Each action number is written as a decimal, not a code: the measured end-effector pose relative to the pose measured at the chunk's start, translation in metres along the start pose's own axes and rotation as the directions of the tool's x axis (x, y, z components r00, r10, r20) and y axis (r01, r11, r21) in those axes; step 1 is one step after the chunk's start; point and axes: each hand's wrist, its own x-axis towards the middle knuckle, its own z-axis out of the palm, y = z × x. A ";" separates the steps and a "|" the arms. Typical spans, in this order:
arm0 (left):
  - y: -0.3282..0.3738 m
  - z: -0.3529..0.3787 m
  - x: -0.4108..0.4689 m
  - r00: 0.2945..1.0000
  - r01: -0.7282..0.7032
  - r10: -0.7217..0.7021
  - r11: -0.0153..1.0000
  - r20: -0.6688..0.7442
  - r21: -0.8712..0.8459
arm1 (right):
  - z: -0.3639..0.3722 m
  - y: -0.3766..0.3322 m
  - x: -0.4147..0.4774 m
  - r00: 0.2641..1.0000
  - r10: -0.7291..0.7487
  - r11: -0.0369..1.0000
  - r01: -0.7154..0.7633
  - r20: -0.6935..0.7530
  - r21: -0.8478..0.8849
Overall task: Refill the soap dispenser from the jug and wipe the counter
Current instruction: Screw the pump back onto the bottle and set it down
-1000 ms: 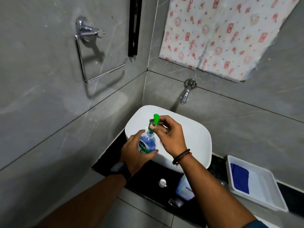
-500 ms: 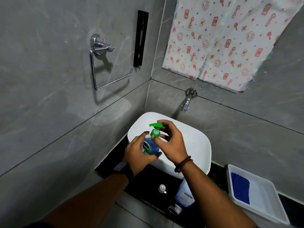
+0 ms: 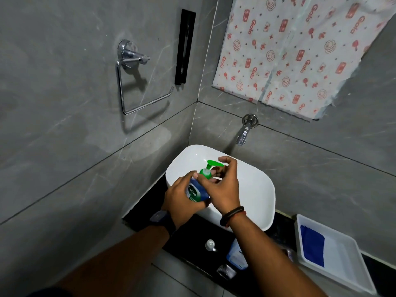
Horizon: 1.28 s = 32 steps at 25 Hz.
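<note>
The soap dispenser (image 3: 198,190) is held above the basin's (image 3: 257,189) left rim, clamped in the left hand (image 3: 182,198); its green pump (image 3: 211,168) is pinched by the right hand (image 3: 225,189). If cross-threaded, soap could be leaked onto the counter (image 3: 188,239) (the jug (image 3: 236,255) sits near its front edge).

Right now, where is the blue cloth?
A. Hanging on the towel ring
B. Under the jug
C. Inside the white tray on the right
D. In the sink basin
C: the blue cloth lies inside the white tray at the counter's right end.
</note>
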 end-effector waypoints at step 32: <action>-0.016 -0.001 0.021 1.000 0.005 -0.005 0.998 -0.016 0.061 | 0.015 0.004 0.018 0.992 0.046 0.991 -0.060 0.116 0.120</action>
